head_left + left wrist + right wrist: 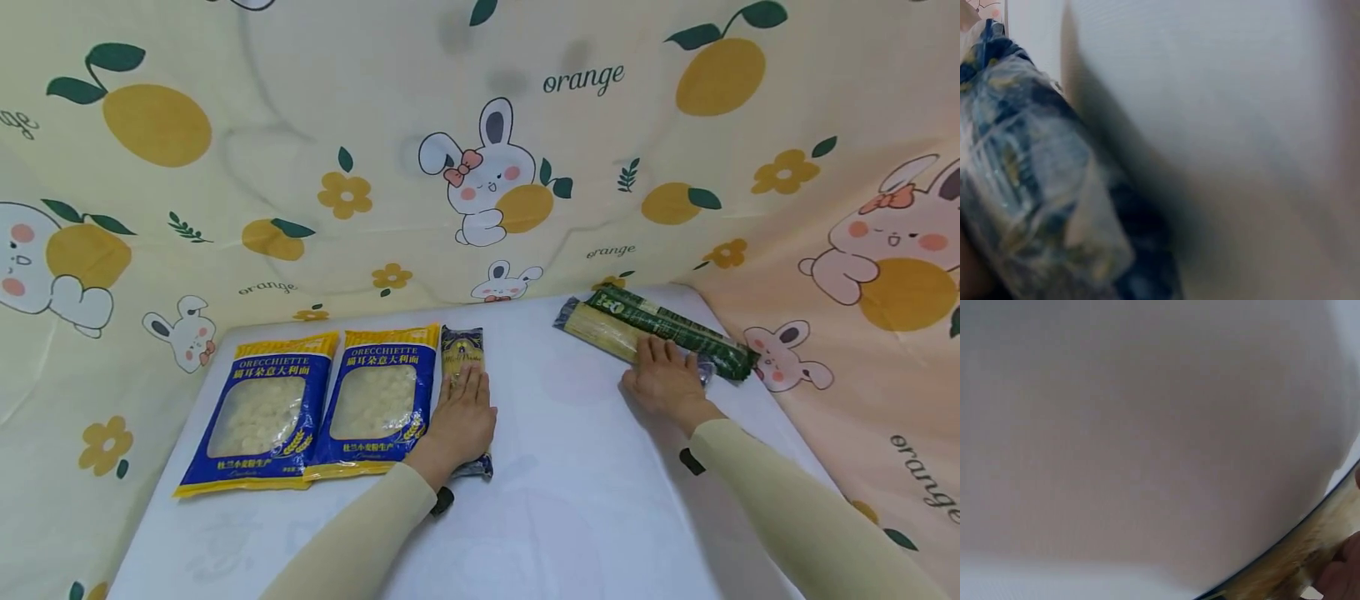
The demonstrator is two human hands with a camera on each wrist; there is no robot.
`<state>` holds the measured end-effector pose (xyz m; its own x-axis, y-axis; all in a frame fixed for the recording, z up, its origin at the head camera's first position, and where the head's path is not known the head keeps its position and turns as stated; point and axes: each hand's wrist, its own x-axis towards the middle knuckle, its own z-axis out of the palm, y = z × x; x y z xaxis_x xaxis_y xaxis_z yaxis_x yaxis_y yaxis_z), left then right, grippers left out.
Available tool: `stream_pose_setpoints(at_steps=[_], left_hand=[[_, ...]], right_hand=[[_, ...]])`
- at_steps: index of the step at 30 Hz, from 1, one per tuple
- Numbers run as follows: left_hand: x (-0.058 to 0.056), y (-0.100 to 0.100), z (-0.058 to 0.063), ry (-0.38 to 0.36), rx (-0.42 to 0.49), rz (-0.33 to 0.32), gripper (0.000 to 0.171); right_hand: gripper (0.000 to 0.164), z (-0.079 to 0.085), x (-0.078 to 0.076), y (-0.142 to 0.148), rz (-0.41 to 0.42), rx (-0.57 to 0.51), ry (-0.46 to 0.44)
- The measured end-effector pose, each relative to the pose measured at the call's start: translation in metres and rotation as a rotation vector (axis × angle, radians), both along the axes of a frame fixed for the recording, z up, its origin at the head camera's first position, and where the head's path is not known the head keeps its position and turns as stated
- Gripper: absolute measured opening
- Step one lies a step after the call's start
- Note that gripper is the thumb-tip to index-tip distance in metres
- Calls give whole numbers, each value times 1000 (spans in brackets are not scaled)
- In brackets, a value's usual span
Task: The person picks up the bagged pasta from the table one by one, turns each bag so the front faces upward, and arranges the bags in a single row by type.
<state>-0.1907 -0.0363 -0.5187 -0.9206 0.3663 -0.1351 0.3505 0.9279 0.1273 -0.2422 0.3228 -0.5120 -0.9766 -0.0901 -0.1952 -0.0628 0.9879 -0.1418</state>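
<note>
Left hand (462, 412) flat, fingers straight, on narrow blue-and-gold plastic spaghetti packet (462, 350) beside two orecchiette bags (322, 404) | right hand (663, 375) flat on long green-and-yellow pasta packet (652, 329), far right of white surface (555, 500) | judged light, stiff, brittle, slick film (grip mid-length).

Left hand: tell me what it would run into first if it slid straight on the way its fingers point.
The left hand lies flat on the narrow dark blue pasta pack, fingers pointing away. Straight on it would run along that pack's far end, then bare white table, then likely the printed cloth backdrop.
</note>
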Motion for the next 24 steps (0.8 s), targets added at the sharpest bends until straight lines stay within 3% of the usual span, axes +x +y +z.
stream_pose_setpoints(at_steps=[7, 13, 19, 24], left_hand=[[0, 2, 0, 4, 32, 4, 66], [1, 3, 2, -21, 39, 11, 66], [3, 3, 4, -17, 54, 4, 65], [3, 0, 4, -5, 40, -1, 66]], right_hand=[[71, 4, 23, -20, 35, 20, 69], [68, 5, 35, -23, 171, 32, 140], [72, 2, 31, -5, 193, -31, 26], [81, -1, 31, -15, 186, -61, -36]])
